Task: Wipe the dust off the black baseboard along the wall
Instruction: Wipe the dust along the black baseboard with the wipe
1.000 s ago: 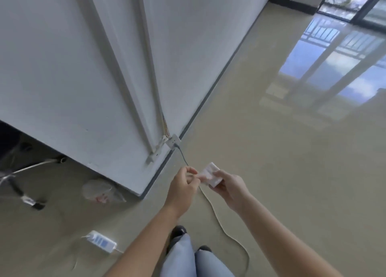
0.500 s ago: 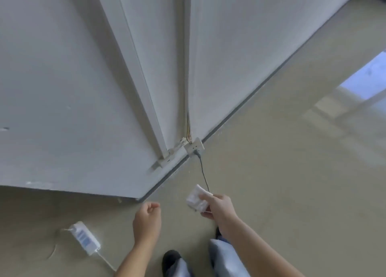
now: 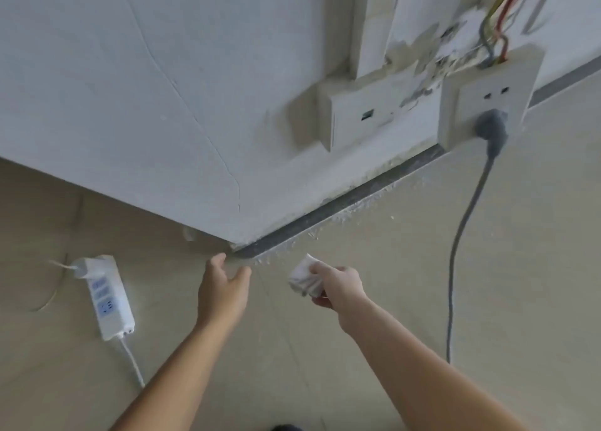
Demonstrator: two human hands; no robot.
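Observation:
A dusty black baseboard (image 3: 328,210) runs along the foot of the white wall (image 3: 136,99), from the wall's corner up to the right, with white grit on the floor beside it. My right hand (image 3: 338,286) grips a folded white wipe (image 3: 304,276), held just below and right of the baseboard's near end, not touching it. My left hand (image 3: 222,287) hovers open over the floor, fingertips close to the wall corner, holding nothing.
A wall socket (image 3: 487,99) holds a grey plug whose cable (image 3: 465,222) trails down the floor on the right. A second white outlet box (image 3: 364,115) sits left of it. A white power strip (image 3: 107,297) lies on the beige floor at the left.
The view has dropped much closer to the wall base. My left hand let go of the wipe, then opened and reached toward the corner. My right hand kept the wipe.

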